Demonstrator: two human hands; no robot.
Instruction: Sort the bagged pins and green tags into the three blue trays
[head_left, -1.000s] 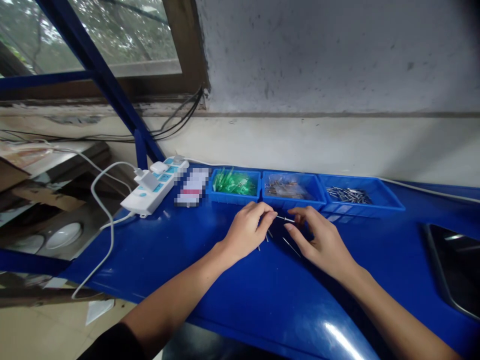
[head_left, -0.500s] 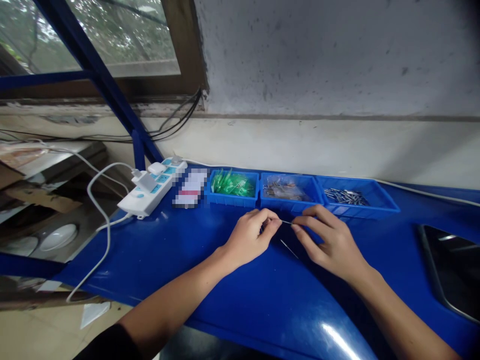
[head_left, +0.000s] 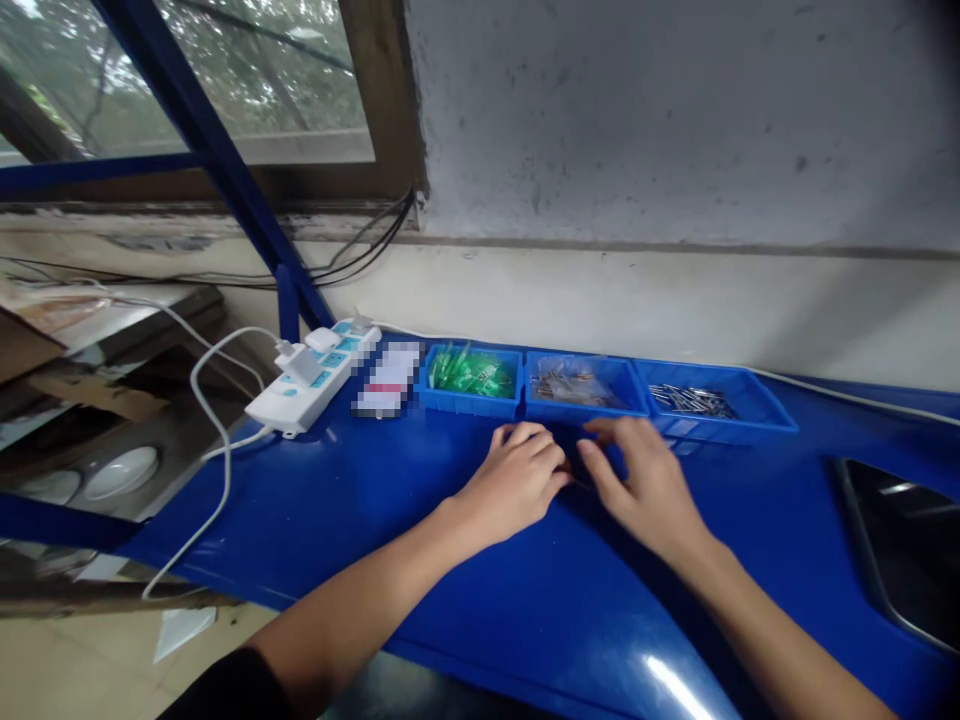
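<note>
My left hand is turned palm down low over the blue table, its fingers curled together. At its fingertips shows a faint sliver of a thin metal rod; most of it is hidden by the fingers. Just to the right, my right hand is a little blurred, thumb and fingers apart, with nothing visible between them. Behind the hands stand three blue bins: one with green plastic pieces, one with small metal parts in a clear bag, one with loose metal pins.
A white power strip with plugs and cables lies at the left, beside a blurred-out phone-like item. At the right edge lies a dark tablet-like device. The wall rises behind the blue table.
My left hand has turned palm down and lowered to where a thin rod lay on the table. My right hand has come off the rod it was touching, and its fingers have spread.
</note>
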